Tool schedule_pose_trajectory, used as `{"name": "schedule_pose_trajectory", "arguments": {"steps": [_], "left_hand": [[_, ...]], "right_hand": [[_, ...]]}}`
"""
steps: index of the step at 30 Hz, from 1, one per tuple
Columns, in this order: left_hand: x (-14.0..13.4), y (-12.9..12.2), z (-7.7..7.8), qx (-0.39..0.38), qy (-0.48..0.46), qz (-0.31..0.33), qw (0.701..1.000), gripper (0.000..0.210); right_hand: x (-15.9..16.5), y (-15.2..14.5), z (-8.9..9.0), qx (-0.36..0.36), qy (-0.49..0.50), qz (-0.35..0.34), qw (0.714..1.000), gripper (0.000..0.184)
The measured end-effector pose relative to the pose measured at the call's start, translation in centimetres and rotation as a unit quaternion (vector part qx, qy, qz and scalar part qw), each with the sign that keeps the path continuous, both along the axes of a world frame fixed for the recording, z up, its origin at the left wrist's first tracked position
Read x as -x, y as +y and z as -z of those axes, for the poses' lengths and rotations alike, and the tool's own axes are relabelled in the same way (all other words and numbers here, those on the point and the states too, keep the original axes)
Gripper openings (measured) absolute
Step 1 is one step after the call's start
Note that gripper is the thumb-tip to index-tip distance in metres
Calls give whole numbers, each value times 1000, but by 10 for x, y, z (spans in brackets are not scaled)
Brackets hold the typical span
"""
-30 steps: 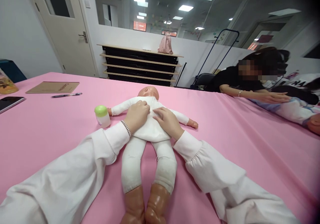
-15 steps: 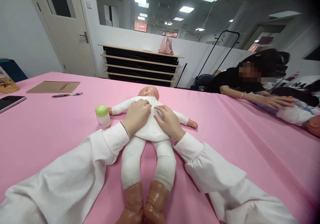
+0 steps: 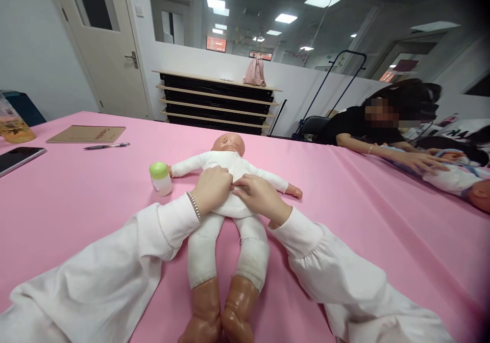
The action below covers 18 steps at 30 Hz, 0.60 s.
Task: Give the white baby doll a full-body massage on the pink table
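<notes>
A baby doll [image 3: 241, 207] with a white cloth body lies on its back, its bare feet towards me and its head at the far end. My left hand [image 3: 214, 187], a beaded bracelet at the wrist, rests on the doll's torso with its fingers curled in. Against it, over the middle of the belly, my right hand [image 3: 262, 195] meets it with thumb and fingers drawn together. Whatever may be between the fingertips is hidden. A small bottle with a green cap [image 3: 160, 178] stands left of my left hand, by the doll's hand.
On the pink tablecloth [image 3: 344, 220] to the left lie a pen [image 3: 107, 146], a brown notebook [image 3: 86, 134] and a phone [image 3: 21, 159], near a drink bottle [image 3: 15, 128]. At the right, another person [image 3: 352, 123] reaches over a second doll [image 3: 446, 179].
Both my hands have slid slightly down the doll's torso and come together at the middle. Their fingers, spread flatter before, are now curled in. The doll stays in place.
</notes>
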<state>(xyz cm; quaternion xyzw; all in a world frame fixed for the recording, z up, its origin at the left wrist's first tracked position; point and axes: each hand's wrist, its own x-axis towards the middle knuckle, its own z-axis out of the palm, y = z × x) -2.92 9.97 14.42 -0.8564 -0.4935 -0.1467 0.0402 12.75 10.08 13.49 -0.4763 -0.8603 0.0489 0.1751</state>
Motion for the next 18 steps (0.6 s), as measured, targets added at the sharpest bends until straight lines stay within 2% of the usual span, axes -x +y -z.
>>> {"name": "schedule_pose_trajectory", "arguments": {"steps": [6, 13, 15, 18], "left_hand": [[1, -11, -8, 49, 7, 5, 999, 22], [-2, -22, -8, 44, -5, 18, 999, 12], [-2, -14, -1, 69, -55, 11, 996, 17], [3, 11, 18, 83, -204, -34, 975, 31]], "right_hand": [[2, -13, -13, 42, -3, 28, 999, 15], [4, -19, -15, 42, 3, 32, 999, 14], [4, -17, -12, 46, 6, 39, 998, 13], [1, -8, -4, 26, 59, 61, 996, 16]]}}
